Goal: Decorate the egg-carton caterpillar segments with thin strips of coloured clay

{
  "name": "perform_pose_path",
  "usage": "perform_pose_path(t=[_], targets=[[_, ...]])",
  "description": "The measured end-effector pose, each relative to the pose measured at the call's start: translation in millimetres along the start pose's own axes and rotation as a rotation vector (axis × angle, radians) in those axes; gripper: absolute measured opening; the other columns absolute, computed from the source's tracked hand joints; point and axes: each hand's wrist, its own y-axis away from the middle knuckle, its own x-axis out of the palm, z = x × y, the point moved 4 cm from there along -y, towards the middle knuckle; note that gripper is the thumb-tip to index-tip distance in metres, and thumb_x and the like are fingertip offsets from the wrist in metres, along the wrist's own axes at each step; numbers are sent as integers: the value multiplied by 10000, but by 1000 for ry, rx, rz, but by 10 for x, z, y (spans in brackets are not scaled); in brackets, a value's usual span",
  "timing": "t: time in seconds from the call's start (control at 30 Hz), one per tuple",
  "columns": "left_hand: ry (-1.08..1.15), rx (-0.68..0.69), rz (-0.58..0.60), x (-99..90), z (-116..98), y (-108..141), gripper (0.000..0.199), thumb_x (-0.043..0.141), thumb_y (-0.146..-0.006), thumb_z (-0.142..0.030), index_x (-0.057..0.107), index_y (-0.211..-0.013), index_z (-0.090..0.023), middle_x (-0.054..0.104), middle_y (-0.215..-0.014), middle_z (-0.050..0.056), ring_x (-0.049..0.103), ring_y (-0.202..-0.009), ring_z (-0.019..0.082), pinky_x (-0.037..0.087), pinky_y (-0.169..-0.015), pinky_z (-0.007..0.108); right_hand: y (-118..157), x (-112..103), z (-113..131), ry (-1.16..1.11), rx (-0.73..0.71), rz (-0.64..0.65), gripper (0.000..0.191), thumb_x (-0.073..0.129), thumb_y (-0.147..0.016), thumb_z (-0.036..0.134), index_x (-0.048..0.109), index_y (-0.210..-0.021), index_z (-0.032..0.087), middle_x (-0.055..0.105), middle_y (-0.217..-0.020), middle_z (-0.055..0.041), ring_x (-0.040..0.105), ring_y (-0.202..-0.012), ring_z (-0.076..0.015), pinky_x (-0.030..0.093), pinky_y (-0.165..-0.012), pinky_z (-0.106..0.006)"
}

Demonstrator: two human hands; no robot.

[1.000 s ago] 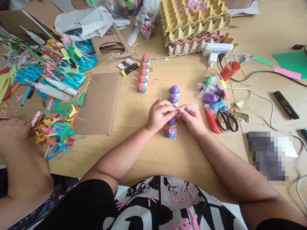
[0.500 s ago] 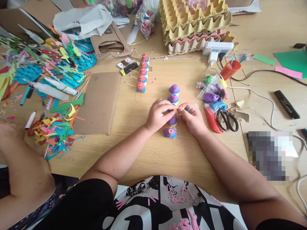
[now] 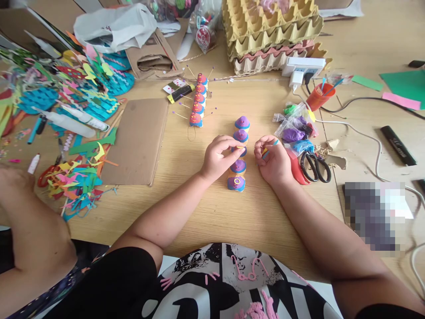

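Observation:
My left hand [image 3: 221, 157] pinches a small thin yellow strip [image 3: 240, 147], which looks like clay, between thumb and fingertips. It is held over a row of egg-carton cups [image 3: 238, 167] covered in purple and blue clay. On the nearest cup lies a yellow ring [image 3: 237, 181]. To the right of the row, my right hand [image 3: 274, 161] is curled around a thin blue stick-like tool [image 3: 276, 142]. A bit of yellow [image 3: 265, 151] shows among its fingers. Farther back stands a finished-looking row of red and blue cups [image 3: 198, 99] with faces and pins.
A cardboard sheet [image 3: 134, 141] and paper scraps [image 3: 76, 177] lie left, near another person's arm [image 3: 29, 212]. On the right are bagged clay [image 3: 294, 130], black-handled scissors [image 3: 315, 167], an orange cup [image 3: 318, 97] and a white cable [image 3: 376, 150]. Egg trays [image 3: 272, 44] are stacked behind.
My hands have come apart. The right hand has moved right and turned with the tool, while the left stays over the purple row with the yellow strip.

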Motion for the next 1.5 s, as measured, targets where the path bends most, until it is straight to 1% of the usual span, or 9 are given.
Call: perform_pose_path(t=[0.17,0.4,0.57,0.73,0.87,1.0,1.1,1.3,1.5], targets=[[31,17,38,20,9,11,79,793,-969,-306,836,-1003,-249,779,-971,26,734,-945,157,602,-900,325,61,58,-22,161,-16,89,366,874,-779,535,695,-808,217,535,-650,38,389,-533,-86,244,-468,-249],[2,66,95,45,13,25,145,799,-954,-233,852,-1074,-296,759,-1049,27,730,-1022,165,601,-948,327,118,136,-38,365,-43,220,511,942,-682,670,774,-853,219,707,-778,-13,585,-718,-148,501,-693,-303],[34,58,108,65,5,34,268,722,-972,-156,803,-1202,-267,765,-1111,42,729,-1052,169,601,-967,329,90,79,-65,326,-45,168,459,921,-735,622,696,-793,225,581,-670,31,432,-603,-111,361,-573,-272],[88,4,9,16,62,31,198,693,-1012,-228,796,-1180,-239,762,-1053,36,690,-933,138,593,-910,293,87,67,-77,243,-17,166,480,838,-834,595,582,-671,223,492,-609,38,315,-530,-95,208,-525,-290],[127,-79,-55,-11,124,30,185,695,-1034,-344,807,-1136,-237,774,-1048,42,674,-897,133,568,-840,272,79,61,-75,336,-68,140,649,762,-854,744,551,-542,216,460,-548,19,328,-522,-101,222,-525,-310],[149,-125,-72,-6,136,28,245,697,-1033,-440,811,-1100,-234,778,-1026,45,677,-892,139,552,-818,279,67,48,-77,385,-49,100,511,901,-716,712,773,-709,217,543,-587,25,357,-541,-98,267,-529,-298],[152,-137,-70,-1,133,27,287,695,-1029,-486,810,-1087,-230,779,-1032,49,683,-906,143,558,-829,284,62,44,-73,369,-39,113,474,976,-636,647,836,-806,228,598,-633,26,370,-563,-96,303,-543,-288],[146,-132,-65,-2,138,30,298,693,-1029,-500,802,-1095,-230,772,-1029,48,674,-889,137,556,-816,281,42,-25,-118,337,-21,109,590,806,-812,749,732,-609,199,412,-501,37,300,-492,-88,201,-501,-306],[122,-148,-61,7,136,34,338,678,-1029,-538,799,-1079,-227,778,-1034,55,685,-903,146,560,-817,293,48,-5,-96,363,-6,63,489,961,-665,648,771,-798,217,552,-623,33,348,-550,-95,220,-507,-284]])
